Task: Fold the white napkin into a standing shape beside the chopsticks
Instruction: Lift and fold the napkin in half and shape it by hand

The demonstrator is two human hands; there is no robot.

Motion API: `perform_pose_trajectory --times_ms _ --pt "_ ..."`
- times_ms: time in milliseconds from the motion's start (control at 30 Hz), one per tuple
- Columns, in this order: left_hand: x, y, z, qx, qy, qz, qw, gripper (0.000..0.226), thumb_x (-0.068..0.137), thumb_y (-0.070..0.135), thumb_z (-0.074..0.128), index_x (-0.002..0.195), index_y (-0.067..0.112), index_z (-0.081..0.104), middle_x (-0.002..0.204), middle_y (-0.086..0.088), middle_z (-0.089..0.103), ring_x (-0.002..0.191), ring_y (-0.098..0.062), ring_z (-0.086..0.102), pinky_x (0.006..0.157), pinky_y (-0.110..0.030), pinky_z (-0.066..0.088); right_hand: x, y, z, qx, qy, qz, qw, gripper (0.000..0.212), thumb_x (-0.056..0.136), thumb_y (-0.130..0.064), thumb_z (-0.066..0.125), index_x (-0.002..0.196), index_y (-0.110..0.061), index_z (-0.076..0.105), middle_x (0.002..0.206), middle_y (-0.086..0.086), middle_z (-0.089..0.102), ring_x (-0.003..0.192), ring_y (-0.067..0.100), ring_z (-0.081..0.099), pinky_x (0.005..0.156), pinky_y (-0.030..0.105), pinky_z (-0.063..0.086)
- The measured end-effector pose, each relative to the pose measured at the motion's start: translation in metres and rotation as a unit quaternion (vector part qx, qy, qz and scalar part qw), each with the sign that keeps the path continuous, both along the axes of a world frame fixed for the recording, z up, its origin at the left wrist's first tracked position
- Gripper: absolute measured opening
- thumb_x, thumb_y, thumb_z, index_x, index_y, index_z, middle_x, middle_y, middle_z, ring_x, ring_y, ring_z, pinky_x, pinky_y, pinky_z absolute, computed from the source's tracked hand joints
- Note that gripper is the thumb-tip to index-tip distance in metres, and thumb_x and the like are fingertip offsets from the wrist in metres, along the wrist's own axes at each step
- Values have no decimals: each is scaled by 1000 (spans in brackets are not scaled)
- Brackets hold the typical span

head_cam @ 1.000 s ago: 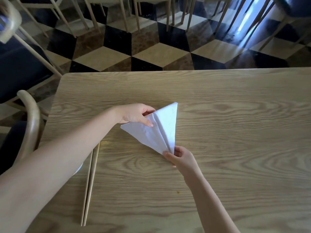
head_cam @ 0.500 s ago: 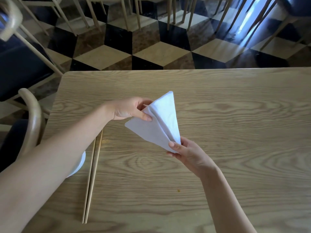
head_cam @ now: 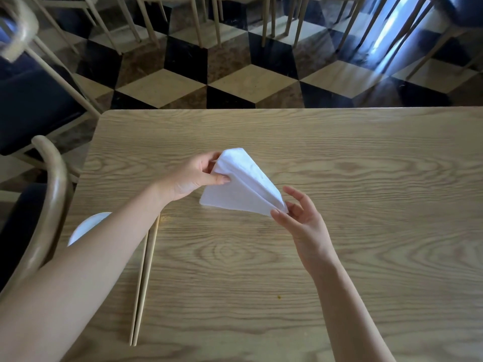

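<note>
While I watched, left hand (head_cam: 192, 176) pinched the napkin's (head_cam: 243, 182) wide end, thumb on top; right hand (head_cam: 300, 218) gripped its pointed tip, other fingers spread; napkin was folded, lifted off the table (head_cam: 366, 178); chopsticks (head_cam: 143, 280) lay flat near my left forearm.

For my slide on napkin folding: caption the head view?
Both hands hold a folded white napkin above the table, chopsticks alongside.

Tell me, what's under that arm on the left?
Under the left forearm lies a white plate, with only its far edge showing. The chopsticks run beneath it too, so their top ends are hidden. Whether anything is on the plate cannot be seen.
</note>
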State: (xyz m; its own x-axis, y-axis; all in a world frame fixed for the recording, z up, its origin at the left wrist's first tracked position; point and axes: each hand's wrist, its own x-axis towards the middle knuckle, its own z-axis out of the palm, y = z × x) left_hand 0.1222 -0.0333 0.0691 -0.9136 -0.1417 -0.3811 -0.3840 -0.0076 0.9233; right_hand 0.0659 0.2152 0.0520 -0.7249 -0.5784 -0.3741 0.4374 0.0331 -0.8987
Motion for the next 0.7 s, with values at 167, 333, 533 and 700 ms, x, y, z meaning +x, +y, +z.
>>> perform_pose_trajectory --times_ms 167,333,533,700 --pt "7 8 3 -35 33 38 998 45 75 -1 71 107 29 59 93 16 70 91 -3 63 82 -16 48 -5 -7 13 56 119 -12 991 42 78 0 69 113 -22 61 88 -2 65 75 8 60 70 17 49" --pt "11 16 4 -60 56 101 991 44 77 -4 69 107 26 53 92 11 71 88 -10 63 83 -28 51 -16 -10 22 49 170 -23 984 35 79 1 67 108 -18 65 91 -3 69 75 5 60 69 18 49" --pt "12 27 2 -57 80 141 985 47 76 -6 69 105 26 48 99 2 66 87 -7 63 82 -24 50 -21 -12 17 30 94 -1 995 36 80 -7 68 112 -21 61 99 1 69 88 11 63 83 28 50" --pt "11 30 7 -63 80 104 989 43 67 8 70 102 24 51 88 3 65 78 -7 61 72 -17 48 -24 -13 -7 -50 -93 58 993 56 77 -23 69 128 -10 50 117 12 61 105 20 61 92 36 49"
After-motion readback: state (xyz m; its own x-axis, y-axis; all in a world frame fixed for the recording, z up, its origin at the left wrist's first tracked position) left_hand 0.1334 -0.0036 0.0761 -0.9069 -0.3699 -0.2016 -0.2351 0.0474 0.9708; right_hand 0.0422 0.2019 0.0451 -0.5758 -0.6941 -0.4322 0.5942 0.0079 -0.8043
